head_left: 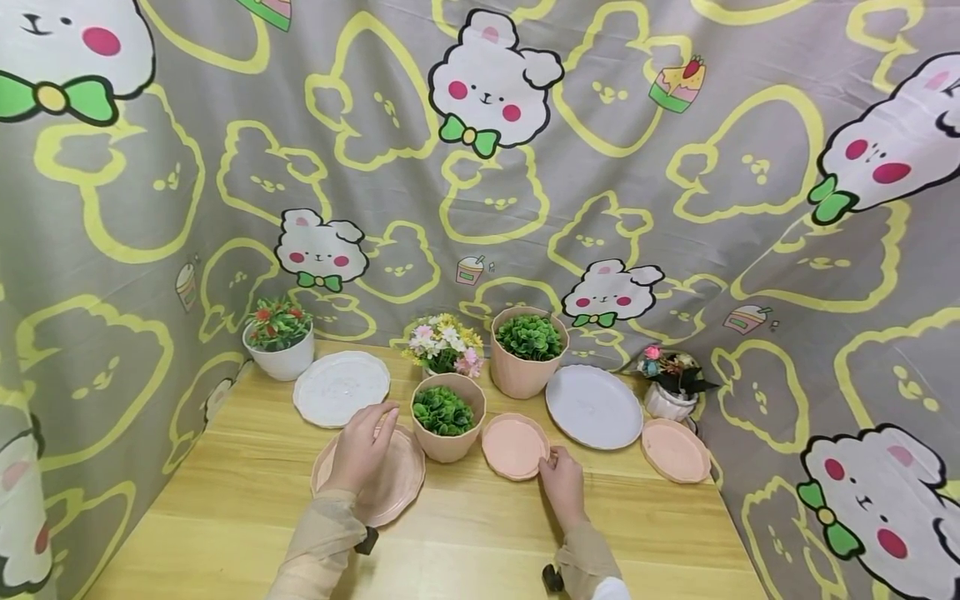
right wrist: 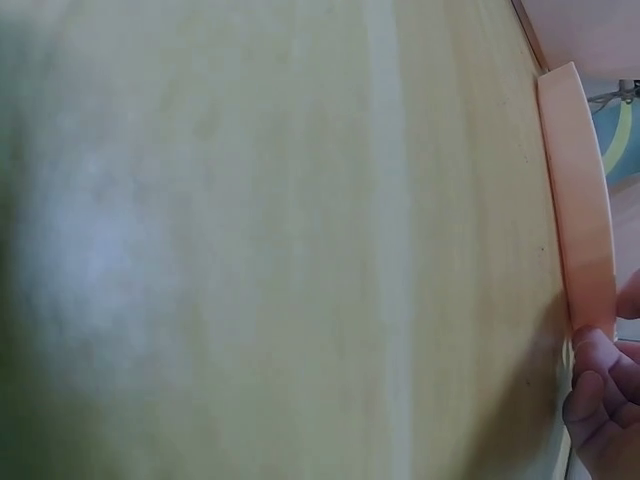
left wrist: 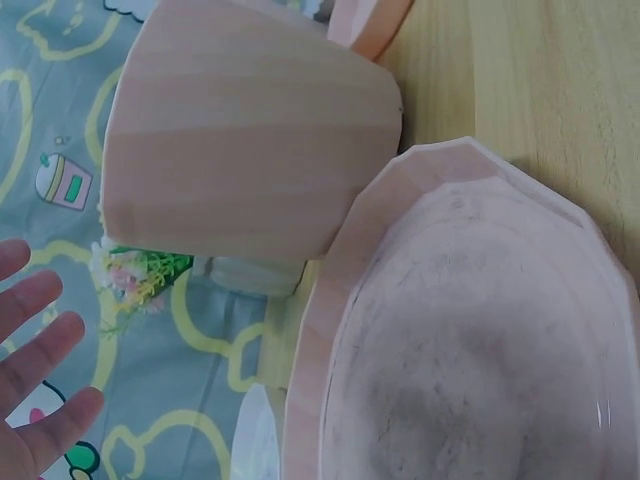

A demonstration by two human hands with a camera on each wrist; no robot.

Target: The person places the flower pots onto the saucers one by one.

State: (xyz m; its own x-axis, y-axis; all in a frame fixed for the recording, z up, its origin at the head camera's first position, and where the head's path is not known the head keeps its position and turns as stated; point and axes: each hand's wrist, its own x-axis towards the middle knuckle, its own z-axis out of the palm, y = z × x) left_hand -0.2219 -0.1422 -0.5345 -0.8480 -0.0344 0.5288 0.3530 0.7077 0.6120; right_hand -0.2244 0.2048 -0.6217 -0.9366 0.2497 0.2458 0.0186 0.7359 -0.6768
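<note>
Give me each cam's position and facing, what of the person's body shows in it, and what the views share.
Head: above the wooden table, facing forward and down; both sleeved forearms, left hand, right hand show.
Left wrist: low over the large pink saucer, facing the pink pot; straight fingers show.
Right wrist: skims the tabletop, facing the small pink saucer; fingertips pinch its rim.
Shared: head and left wrist both show the large saucer and pot; head and right wrist the small saucer.
</note>
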